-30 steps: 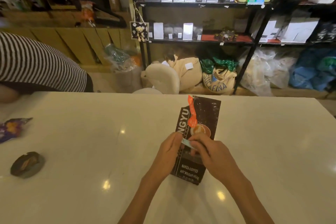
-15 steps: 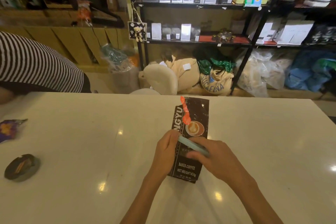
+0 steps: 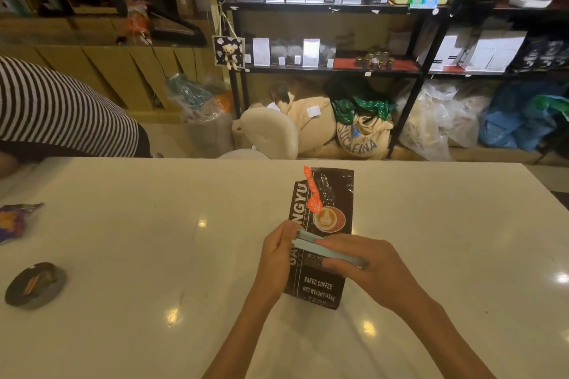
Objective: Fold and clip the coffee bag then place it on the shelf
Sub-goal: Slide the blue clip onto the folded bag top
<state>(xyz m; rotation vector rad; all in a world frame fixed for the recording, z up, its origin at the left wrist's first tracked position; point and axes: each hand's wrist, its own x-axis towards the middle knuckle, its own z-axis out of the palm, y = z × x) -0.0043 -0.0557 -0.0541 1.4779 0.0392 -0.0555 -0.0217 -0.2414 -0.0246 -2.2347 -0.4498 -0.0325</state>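
Note:
A dark brown coffee bag lies flat on the white table, its top end pointing away from me. An orange scoop lies on the bag's upper left. Above the bag's middle, my right hand grips a long pale blue clip along its length. My left hand pinches the clip's left end, where its two arms look slightly parted. The black shelf stands beyond the table, stocked with bags.
A round dark lid-like object and a colourful wrapper lie at the table's left. A person in a striped shirt leans at the far left corner. Sacks and plastic bags sit on the floor under the shelf.
The clip has come out further between my hands, from a small glimpse to a long bar across the bag. My right hand has shifted right along it.

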